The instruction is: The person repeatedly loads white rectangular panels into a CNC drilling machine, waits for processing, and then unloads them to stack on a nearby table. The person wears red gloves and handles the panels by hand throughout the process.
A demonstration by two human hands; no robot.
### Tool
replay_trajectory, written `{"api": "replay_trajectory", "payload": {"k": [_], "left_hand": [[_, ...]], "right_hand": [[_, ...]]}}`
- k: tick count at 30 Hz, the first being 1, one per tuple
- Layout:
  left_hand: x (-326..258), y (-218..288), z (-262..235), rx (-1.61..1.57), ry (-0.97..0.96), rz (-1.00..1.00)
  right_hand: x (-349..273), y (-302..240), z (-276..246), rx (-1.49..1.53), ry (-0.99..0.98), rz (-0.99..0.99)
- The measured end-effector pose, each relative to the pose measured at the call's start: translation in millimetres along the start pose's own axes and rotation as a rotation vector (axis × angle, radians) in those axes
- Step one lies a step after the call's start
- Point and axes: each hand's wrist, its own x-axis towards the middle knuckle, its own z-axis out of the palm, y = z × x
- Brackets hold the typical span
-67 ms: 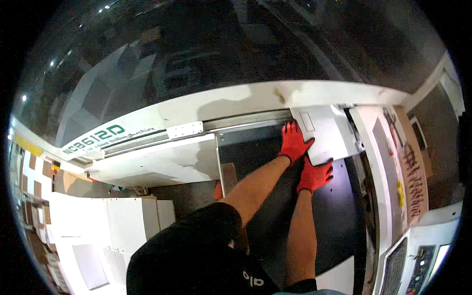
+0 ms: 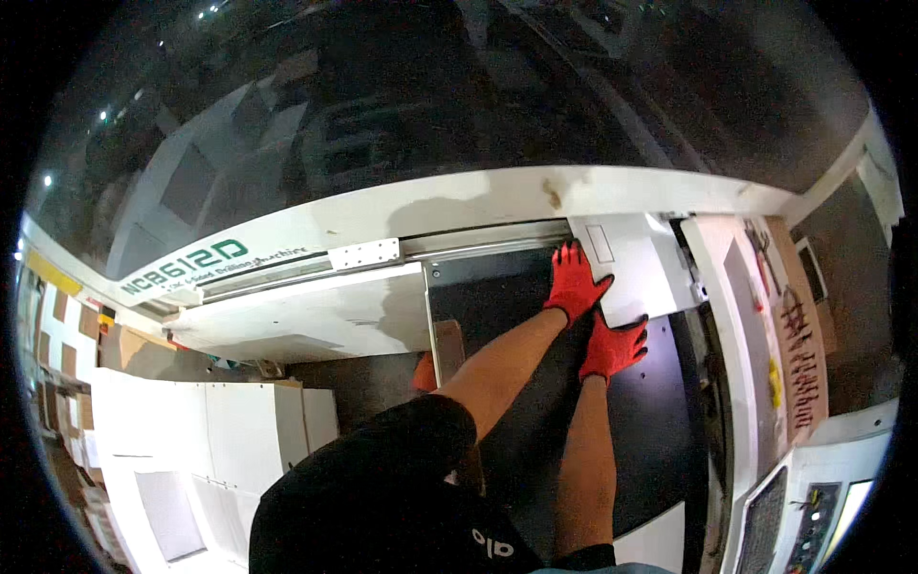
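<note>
A small white panel (image 2: 631, 268) with a rectangular label lies on the dark machine table (image 2: 535, 421), towards its far right corner. My left hand (image 2: 576, 285), in a red glove, rests at the panel's left edge with its fingers stretched forward and its thumb pointing right along the board. Against the near edge is my right hand (image 2: 614, 351), also red-gloved, its fingers spread to the right and its thumb upward. Both palms seem to lie on or just above the dark surface. Neither hand wraps round the panel.
A white machine beam (image 2: 440, 206) crosses beyond the table, below a dark window. A long white board (image 2: 306, 311) lies left. White panels are stacked (image 2: 229, 430) at lower left. At right are a rail, a tool board (image 2: 801, 354) and a control panel (image 2: 813, 526).
The view has shifted slightly, moving the scene a little down in the picture. Both hands keep their places at the panel's edges.
</note>
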Motion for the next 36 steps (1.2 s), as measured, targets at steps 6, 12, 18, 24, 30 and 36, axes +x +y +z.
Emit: {"api": "replay_trajectory", "payload": {"k": [6, 12, 18, 24, 30, 36], "left_hand": [[2.4, 18.4, -16.4, -0.127, -0.083, 0.049], [-11.6, -0.9, -12.8, 0.293, 0.326, 0.298], [3.8, -9.2, 16.5, 0.187, 0.149, 0.201], [1.3, -16.6, 42.5, 0.082, 0.1, 0.313], [-34.4, -13.3, -14.7, 0.018, -0.095, 0.583], [-140.5, 12.7, -32.6, 0.017, -0.063, 0.891]], "right_hand": [[-6.1, 64.4, -0.2, 0.148, -0.027, -0.234], [-94.0, 45.2, -85.2, 0.1, -0.155, -0.26], [-146.8, 72.6, -98.5, -0.015, -0.171, -0.159], [-216.4, 76.8, -142.8, -0.029, -0.169, -0.155], [-293.9, 119.9, -246.5, 0.049, -0.004, -0.015], [-337.3, 286.5, -356.2, -0.542, 0.374, 0.782]]}}
